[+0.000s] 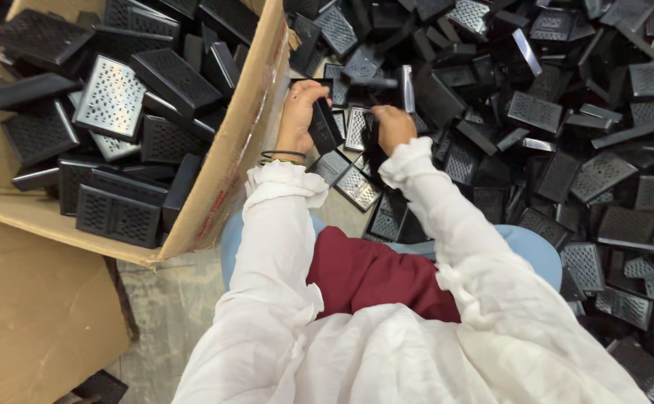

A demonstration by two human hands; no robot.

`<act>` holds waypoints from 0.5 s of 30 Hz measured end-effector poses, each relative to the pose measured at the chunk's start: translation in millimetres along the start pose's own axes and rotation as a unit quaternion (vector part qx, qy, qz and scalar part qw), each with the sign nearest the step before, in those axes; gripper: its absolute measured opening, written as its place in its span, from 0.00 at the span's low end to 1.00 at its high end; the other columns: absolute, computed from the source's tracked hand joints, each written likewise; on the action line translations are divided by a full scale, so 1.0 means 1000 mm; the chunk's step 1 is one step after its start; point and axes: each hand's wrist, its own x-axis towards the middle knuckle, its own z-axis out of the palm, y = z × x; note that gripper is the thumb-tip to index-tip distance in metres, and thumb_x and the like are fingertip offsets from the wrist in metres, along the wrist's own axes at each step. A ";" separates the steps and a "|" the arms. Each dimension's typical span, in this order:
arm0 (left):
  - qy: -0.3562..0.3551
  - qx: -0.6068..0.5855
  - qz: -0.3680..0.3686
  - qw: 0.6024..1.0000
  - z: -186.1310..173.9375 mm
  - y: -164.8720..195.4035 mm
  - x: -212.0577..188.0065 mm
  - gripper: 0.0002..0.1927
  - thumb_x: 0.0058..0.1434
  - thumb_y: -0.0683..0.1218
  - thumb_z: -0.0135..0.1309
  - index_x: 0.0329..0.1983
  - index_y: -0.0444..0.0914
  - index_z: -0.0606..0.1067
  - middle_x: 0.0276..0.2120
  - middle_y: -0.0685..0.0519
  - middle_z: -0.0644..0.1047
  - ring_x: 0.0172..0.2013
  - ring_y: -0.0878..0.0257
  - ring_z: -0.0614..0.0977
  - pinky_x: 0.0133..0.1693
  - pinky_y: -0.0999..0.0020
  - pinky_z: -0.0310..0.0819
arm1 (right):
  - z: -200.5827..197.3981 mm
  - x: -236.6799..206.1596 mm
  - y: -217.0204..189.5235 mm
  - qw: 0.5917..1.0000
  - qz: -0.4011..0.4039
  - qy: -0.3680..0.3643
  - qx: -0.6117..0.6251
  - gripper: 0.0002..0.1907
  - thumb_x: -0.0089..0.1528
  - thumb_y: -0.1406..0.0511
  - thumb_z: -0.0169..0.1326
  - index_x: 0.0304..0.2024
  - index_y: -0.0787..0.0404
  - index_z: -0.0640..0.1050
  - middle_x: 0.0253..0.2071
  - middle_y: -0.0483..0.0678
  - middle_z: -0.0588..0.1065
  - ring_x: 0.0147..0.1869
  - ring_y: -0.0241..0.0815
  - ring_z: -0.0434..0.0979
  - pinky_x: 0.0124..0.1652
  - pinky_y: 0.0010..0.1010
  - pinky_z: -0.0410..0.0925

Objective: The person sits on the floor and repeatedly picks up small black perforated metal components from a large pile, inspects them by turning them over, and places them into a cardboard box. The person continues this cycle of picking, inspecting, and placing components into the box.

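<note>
I see the left hand clenched on a black perforated panel; right hand at 3 o'clock grasps its edge. Likely light, stiff: hold by rims.

A single head-worn camera looks steeply down from above the person's lap, close over the white sleeves. It faces forward onto the floor, taking in the cardboard box left of the sleeves and the black parts pile right of them.
</note>
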 end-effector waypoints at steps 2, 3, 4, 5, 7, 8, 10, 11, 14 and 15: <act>-0.012 0.064 -0.061 0.996 0.012 -0.003 -0.008 0.12 0.63 0.48 0.64 0.35 0.40 0.73 0.24 0.55 0.75 0.24 0.66 0.76 0.27 0.71 0.70 | -0.014 -0.016 0.003 0.978 0.051 0.085 0.184 0.17 0.66 0.76 0.55 0.55 0.58 0.78 0.54 0.53 0.79 0.58 0.52 0.79 0.59 0.40 0.72; -0.041 0.119 -0.070 0.990 0.017 -0.005 -0.012 0.12 0.64 0.50 0.63 0.33 0.40 0.75 0.25 0.57 0.75 0.25 0.69 0.74 0.28 0.72 0.68 | -0.019 -0.021 0.000 0.944 0.097 0.129 0.287 0.16 0.67 0.77 0.57 0.56 0.61 0.78 0.53 0.53 0.79 0.58 0.51 0.79 0.59 0.39 0.72; -0.069 0.173 -0.078 0.979 0.022 -0.008 -0.016 0.13 0.66 0.52 0.63 0.31 0.40 0.76 0.25 0.59 0.75 0.26 0.71 0.73 0.28 0.74 0.66 | -0.023 -0.023 -0.006 0.895 0.143 0.171 0.386 0.15 0.67 0.77 0.60 0.56 0.64 0.79 0.53 0.54 0.80 0.57 0.49 0.79 0.58 0.38 0.71; -0.097 0.227 -0.086 0.965 0.025 -0.009 -0.018 0.15 0.67 0.54 0.62 0.29 0.41 0.78 0.25 0.61 0.74 0.26 0.73 0.72 0.29 0.76 0.64 | -0.026 -0.022 -0.014 0.825 0.177 0.166 0.511 0.17 0.66 0.75 0.60 0.57 0.64 0.77 0.52 0.53 0.80 0.56 0.46 0.79 0.57 0.36 0.72; -0.138 0.111 -0.109 0.978 0.028 -0.013 -0.021 0.12 0.63 0.50 0.62 0.27 0.42 0.77 0.25 0.61 0.76 0.27 0.71 0.74 0.31 0.75 0.69 | -0.030 -0.020 -0.035 0.627 0.233 0.149 0.728 0.20 0.63 0.71 0.61 0.58 0.64 0.74 0.50 0.51 0.80 0.54 0.42 0.79 0.55 0.34 0.73; -0.158 0.055 -0.119 0.979 0.028 -0.015 -0.020 0.10 0.60 0.48 0.62 0.26 0.42 0.76 0.25 0.60 0.77 0.27 0.71 0.76 0.31 0.74 0.71 | -0.032 -0.019 -0.045 0.709 0.240 0.126 0.651 0.22 0.63 0.70 0.62 0.59 0.64 0.75 0.50 0.51 0.79 0.51 0.41 0.78 0.52 0.33 0.72; -0.131 0.112 -0.002 0.985 0.026 -0.018 -0.017 0.17 0.64 0.47 0.66 0.25 0.43 0.70 0.26 0.62 0.71 0.28 0.73 0.69 0.31 0.74 0.64 | -0.036 -0.018 -0.063 0.844 0.241 0.079 0.473 0.24 0.64 0.68 0.64 0.62 0.64 0.75 0.49 0.52 0.77 0.45 0.40 0.75 0.46 0.33 0.70; -0.115 0.139 0.058 0.982 0.025 -0.020 -0.016 0.21 0.66 0.47 0.68 0.24 0.43 0.66 0.26 0.63 0.68 0.29 0.73 0.66 0.31 0.74 0.61 | -0.038 -0.016 -0.069 0.904 0.183 0.095 0.374 0.28 0.60 0.66 0.68 0.61 0.65 0.74 0.50 0.53 0.76 0.48 0.42 0.75 0.48 0.33 0.70; -0.095 0.199 0.067 0.973 0.027 -0.018 -0.015 0.15 0.69 0.48 0.66 0.32 0.35 0.75 0.30 0.59 0.74 0.33 0.71 0.72 0.36 0.72 0.68 | -0.045 -0.013 -0.076 0.976 0.083 0.117 0.165 0.35 0.54 0.63 0.74 0.59 0.66 0.73 0.52 0.55 0.75 0.54 0.43 0.75 0.52 0.33 0.70; -0.101 0.145 0.067 0.982 0.029 -0.016 -0.016 0.14 0.69 0.51 0.61 0.40 0.36 0.76 0.35 0.59 0.77 0.37 0.71 0.75 0.41 0.73 0.70 | -0.046 -0.012 -0.077 0.973 0.104 0.114 0.173 0.33 0.55 0.64 0.72 0.59 0.65 0.74 0.52 0.53 0.75 0.53 0.40 0.76 0.52 0.31 0.71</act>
